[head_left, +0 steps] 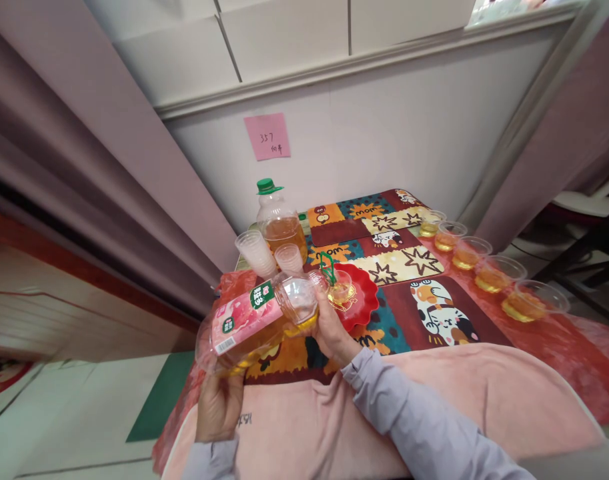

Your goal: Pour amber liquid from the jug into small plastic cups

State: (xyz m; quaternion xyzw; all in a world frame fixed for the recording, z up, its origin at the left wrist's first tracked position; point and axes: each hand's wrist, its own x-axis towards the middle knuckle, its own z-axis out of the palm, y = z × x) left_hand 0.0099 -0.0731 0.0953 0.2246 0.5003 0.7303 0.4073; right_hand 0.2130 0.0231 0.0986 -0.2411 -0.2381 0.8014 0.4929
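A large clear juice bottle (259, 320) with a pink label lies tilted across my front, its neck to the right over a red scalloped plate (367, 293). My left hand (219, 403) supports the bottle's base from below. Round its neck end, my right hand (331, 333) is closed. On the plate stands a clear plastic cup (341, 285), partly hidden by the bottle's mouth. A green looped strip (327, 267) shows by the bottle's mouth. Yellow juice lies along the bottle's lower side.
Stacked clear cups (254, 250) stand behind the bottle, near a second juice jug (283, 227) with a green cap. Several cups of yellow juice (527, 303) line the table's right side. Patterned mats (409, 310) cover the middle, and a pink cloth (434, 393) the front.
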